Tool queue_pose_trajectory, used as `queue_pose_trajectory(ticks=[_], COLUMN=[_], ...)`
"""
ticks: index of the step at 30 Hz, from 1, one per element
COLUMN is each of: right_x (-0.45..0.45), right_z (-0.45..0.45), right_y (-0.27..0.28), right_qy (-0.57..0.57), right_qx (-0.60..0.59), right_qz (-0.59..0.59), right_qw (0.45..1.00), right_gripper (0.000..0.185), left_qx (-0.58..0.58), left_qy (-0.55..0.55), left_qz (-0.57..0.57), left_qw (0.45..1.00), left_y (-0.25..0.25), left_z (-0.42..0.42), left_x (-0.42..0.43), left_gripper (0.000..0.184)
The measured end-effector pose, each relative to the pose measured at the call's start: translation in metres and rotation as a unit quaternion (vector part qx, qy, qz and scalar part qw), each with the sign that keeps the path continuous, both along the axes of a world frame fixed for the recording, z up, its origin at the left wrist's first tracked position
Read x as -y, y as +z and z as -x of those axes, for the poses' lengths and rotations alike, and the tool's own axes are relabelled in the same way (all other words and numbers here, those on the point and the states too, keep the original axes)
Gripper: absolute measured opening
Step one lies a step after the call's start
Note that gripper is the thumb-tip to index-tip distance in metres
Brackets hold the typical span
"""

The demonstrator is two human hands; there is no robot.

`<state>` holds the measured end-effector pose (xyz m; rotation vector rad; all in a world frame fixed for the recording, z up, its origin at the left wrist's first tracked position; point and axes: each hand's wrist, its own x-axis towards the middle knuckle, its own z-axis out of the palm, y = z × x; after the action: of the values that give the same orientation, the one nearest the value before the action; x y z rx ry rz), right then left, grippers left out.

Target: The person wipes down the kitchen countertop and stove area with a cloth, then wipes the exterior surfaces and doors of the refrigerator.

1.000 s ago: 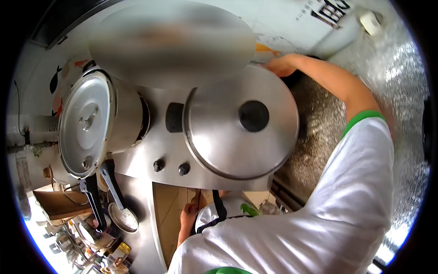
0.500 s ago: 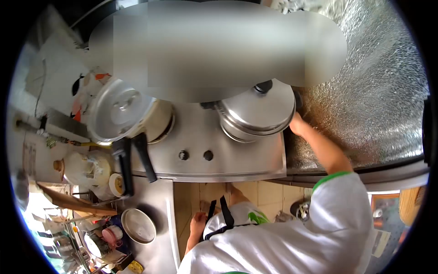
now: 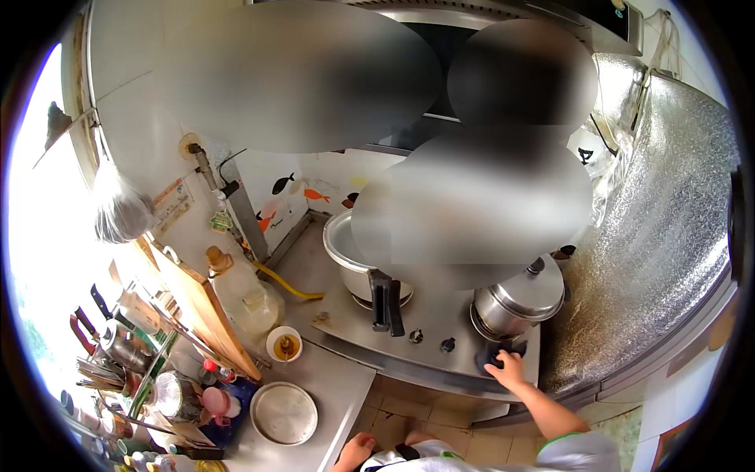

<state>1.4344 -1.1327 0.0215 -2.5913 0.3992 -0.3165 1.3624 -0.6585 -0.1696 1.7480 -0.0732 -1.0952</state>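
Observation:
A lidded steel pot (image 3: 503, 311) sits on the right burner of the stove (image 3: 370, 334). One black side handle (image 3: 489, 358) points toward the front edge, and my right hand (image 3: 507, 370) has its fingers closed on it. The round black lid knob (image 3: 535, 267) is on top. Low in the view, close to my body, my left hand (image 3: 358, 450) is curled, with no object visible in it. A pressure cooker (image 3: 358, 271) with black long handles (image 3: 385, 303) stands on the left burner; a blurred patch hides part of it.
Two knobs (image 3: 447, 345) are on the stove front. To the left are a round metal pan (image 3: 284, 414), a small bowl (image 3: 284, 344), a plastic jug (image 3: 244, 295) and a rack of bottles and knives. A foil screen (image 3: 653, 236) stands at the right.
My right hand has moved from the pot's right side to its front, and the pot's handles have turned. The view has shifted back, showing more of the left counter. My left hand stays low.

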Motion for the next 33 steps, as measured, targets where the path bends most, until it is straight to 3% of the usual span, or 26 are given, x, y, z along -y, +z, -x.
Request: queue_pose_trajectory(ticks=[2,4,5,6,8,10,11,14,18,20,21,22,23,25,26,33], right_x=[-0.033,-0.070,-0.093,-0.120,-0.153,-0.156,-0.164,-0.159,-0.132,-0.129,-0.129,-0.127,-0.120,-0.126,-0.132,-0.210], right_z=[-0.014,-0.034,-0.035,-0.037,-0.047,-0.073,-0.081,-0.119,-0.186,-0.234,-0.253,-0.272,-0.277,-0.272,-0.262,-0.187], right_y=[-0.010,-0.001,0.001,0.009,0.018,0.020,0.041,0.074,0.057,0.039,0.039,0.028,0.014,0.011,0.007,0.021], right_qy=[0.025,0.055,0.072,0.079,0.067,0.080,0.069,0.010,-0.079,-0.128,-0.097,-0.029,-0.025,0.016,0.049,0.191], right_qx=[0.092,0.126,0.111,0.130,0.020,-0.119,-0.089,-0.008,0.134,0.202,0.199,0.267,0.256,-0.004,0.052,0.008], right_qz=[0.019,0.006,-0.002,0.007,-0.131,-0.440,-0.573,-0.641,-0.542,-0.382,-0.395,-0.271,-0.275,-0.058,0.005,0.076], right_qw=[0.995,0.990,0.991,0.988,0.989,0.887,0.812,0.767,0.826,0.893,0.891,0.924,0.926,0.998,0.997,0.979], right_gripper=[0.041,0.034,0.032,0.029,0.030,0.030,0.028,0.030,0.051,0.060,0.065,0.055,0.055,0.042,0.036,0.026], left_qx=[0.034,0.153,0.123,0.163,0.207,0.179,0.175,0.107,0.109,0.110,0.098,0.087,0.076,0.055,0.044,0.034], left_qy=[-0.052,0.184,0.189,0.184,0.208,0.219,0.217,0.296,0.306,0.299,0.319,0.332,0.346,0.371,0.388,0.381], left_qz=[-0.008,-0.138,-0.132,-0.106,-0.114,-0.114,-0.129,-0.084,-0.103,-0.129,-0.118,-0.123,-0.129,-0.125,-0.112,-0.123], left_qw=[0.998,0.961,0.965,0.963,0.949,0.952,0.952,0.946,0.940,0.939,0.935,0.931,0.926,0.919,0.914,0.916], left_y=[-0.002,0.093,0.090,0.085,0.115,0.141,0.156,0.134,0.147,0.144,0.135,0.135,0.134,0.131,0.130,0.130], left_z=[0.008,0.006,0.002,0.002,0.002,0.000,-0.002,0.008,0.017,0.027,0.034,0.039,0.045,0.059,0.061,0.060], left_x=[0.002,0.025,0.022,0.017,0.020,0.025,0.027,0.026,0.031,0.032,0.033,0.036,0.038,0.042,0.041,0.055], left_gripper=[0.092,0.032,0.034,0.033,0.028,0.027,0.026,0.023,0.022,0.022,0.022,0.022,0.023,0.023,0.023,0.023])
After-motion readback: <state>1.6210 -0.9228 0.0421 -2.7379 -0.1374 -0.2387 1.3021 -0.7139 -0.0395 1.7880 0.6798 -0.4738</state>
